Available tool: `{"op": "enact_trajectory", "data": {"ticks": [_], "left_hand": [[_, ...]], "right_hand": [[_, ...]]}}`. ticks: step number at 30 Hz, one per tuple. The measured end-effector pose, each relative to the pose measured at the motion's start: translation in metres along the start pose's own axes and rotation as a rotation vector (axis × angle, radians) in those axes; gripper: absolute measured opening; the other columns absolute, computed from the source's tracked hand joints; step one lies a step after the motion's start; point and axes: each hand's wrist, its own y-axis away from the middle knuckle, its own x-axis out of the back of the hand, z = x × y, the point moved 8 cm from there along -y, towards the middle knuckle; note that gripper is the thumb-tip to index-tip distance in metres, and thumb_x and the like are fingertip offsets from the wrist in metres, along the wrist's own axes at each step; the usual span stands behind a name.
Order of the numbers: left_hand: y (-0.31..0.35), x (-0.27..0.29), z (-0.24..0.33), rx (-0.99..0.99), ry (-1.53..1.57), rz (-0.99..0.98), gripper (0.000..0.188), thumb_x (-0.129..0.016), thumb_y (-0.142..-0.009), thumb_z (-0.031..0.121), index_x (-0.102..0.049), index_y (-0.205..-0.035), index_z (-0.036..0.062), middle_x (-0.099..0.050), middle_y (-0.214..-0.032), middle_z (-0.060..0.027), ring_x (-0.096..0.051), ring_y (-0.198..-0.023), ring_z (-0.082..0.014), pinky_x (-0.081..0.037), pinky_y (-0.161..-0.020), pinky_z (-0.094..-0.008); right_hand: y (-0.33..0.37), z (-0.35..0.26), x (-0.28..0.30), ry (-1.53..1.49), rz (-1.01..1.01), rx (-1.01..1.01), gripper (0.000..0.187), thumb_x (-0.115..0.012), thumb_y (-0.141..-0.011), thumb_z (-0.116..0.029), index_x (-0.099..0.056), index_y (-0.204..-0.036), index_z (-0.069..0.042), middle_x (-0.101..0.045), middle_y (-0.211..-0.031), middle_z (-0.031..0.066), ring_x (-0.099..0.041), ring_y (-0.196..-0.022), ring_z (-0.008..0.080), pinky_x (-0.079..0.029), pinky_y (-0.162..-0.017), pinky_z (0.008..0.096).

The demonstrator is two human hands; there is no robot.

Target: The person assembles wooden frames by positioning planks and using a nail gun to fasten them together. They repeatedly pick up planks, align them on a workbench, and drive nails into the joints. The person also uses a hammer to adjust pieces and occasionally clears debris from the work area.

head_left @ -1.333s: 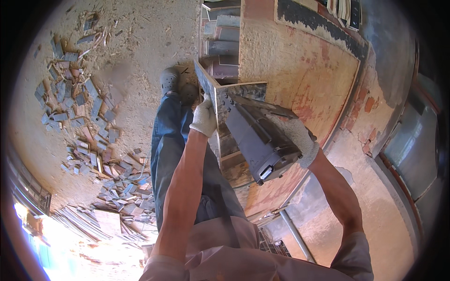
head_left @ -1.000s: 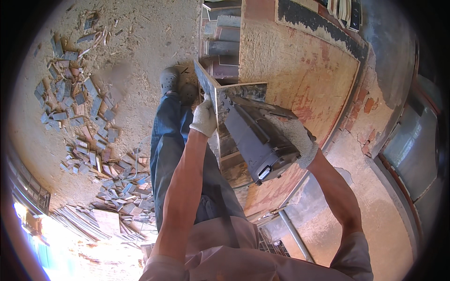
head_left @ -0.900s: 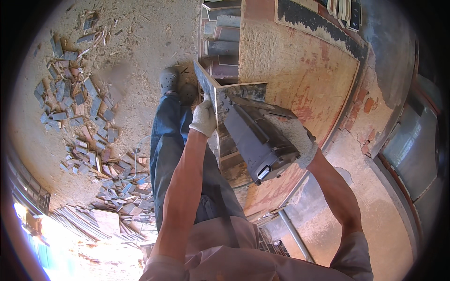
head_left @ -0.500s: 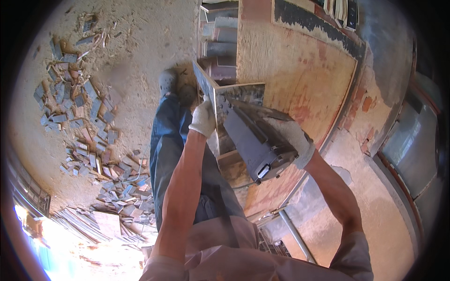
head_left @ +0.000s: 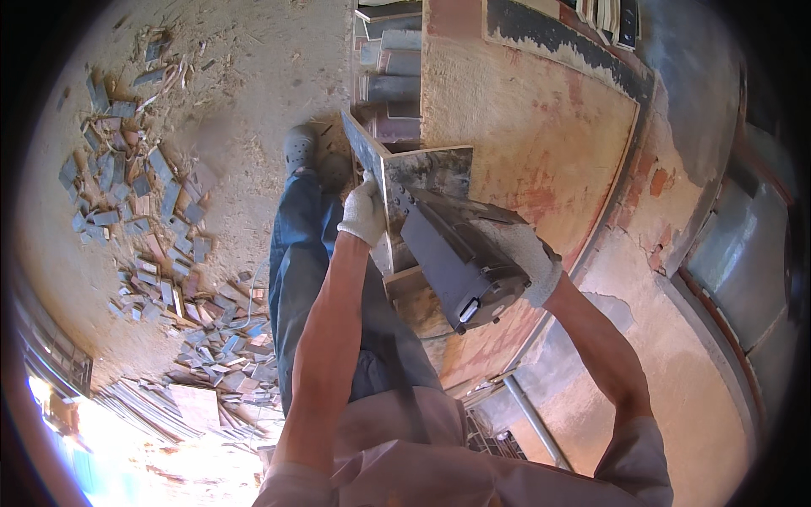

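Observation:
My left hand (head_left: 363, 215), in a pale knitted glove, is closed on the edge of an upright dark-faced plywood board (head_left: 364, 147). This board meets another plywood piece (head_left: 432, 170) at a corner. A dark grey nail gun (head_left: 460, 253) is tilted against the boards, its nose close to their joint. My gloved right hand (head_left: 525, 258) is wrapped round it on the far right side; the handle and most of the fingers are hidden behind its body. Below the corner, a further wooden piece (head_left: 418, 296) shows beside the nail gun.
Under the boards lies a large stained wooden panel (head_left: 541, 110). Stacked plywood pieces (head_left: 393, 87) stand at its left edge. Offcuts (head_left: 173, 198) are scattered over the dusty floor (head_left: 245, 68) at left. A metal pipe (head_left: 536, 422) is at lower right, near the plastered wall (head_left: 676, 363).
The boards, hands and nail gun have shifted very slightly left in view with the whole scene. Both hands keep their hold.

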Motion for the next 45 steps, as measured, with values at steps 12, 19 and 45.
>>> {"op": "enact_trajectory", "data": {"ticks": [12, 19, 45], "left_hand": [[-0.030, 0.031, -0.001, 0.024, 0.044, -0.009, 0.039, -0.038, -0.113, 0.031, -0.063, -0.125, 0.0034, -0.070, -0.121, -0.0141, -0.068, -0.108, -0.0280, -0.053, -0.101, -0.0420], [-0.031, 0.035, 0.004, -0.068, -0.271, -0.119, 0.040, -0.035, -0.114, 0.030, -0.060, -0.130, 0.0033, -0.067, -0.128, -0.0154, -0.063, -0.119, -0.0306, -0.048, -0.110, -0.0444], [-0.022, 0.039, 0.008, -0.082, -0.421, -0.149, 0.038, -0.035, -0.113, 0.028, -0.061, -0.125, 0.0046, -0.069, -0.124, -0.0144, -0.065, -0.117, -0.0306, -0.049, -0.109, -0.0463]], "right_hand": [[0.002, -0.002, -0.006, 0.222, -0.037, 0.082, 0.050, -0.070, -0.087, -0.024, -0.061, -0.131, -0.003, -0.071, -0.113, 0.0203, -0.070, -0.101, 0.0366, -0.056, -0.086, 0.0415], [0.034, 0.016, -0.028, -0.584, 0.105, -0.186, 0.053, -0.070, -0.092, -0.025, -0.056, -0.138, -0.004, -0.066, -0.127, 0.0169, -0.065, -0.116, 0.0299, -0.053, -0.098, 0.0389], [0.057, 0.057, -0.097, 0.159, -0.002, -0.096, 0.055, -0.065, -0.096, -0.032, -0.051, -0.146, -0.011, -0.055, -0.145, 0.0124, -0.050, -0.136, 0.0320, -0.038, -0.117, 0.0451]]}}
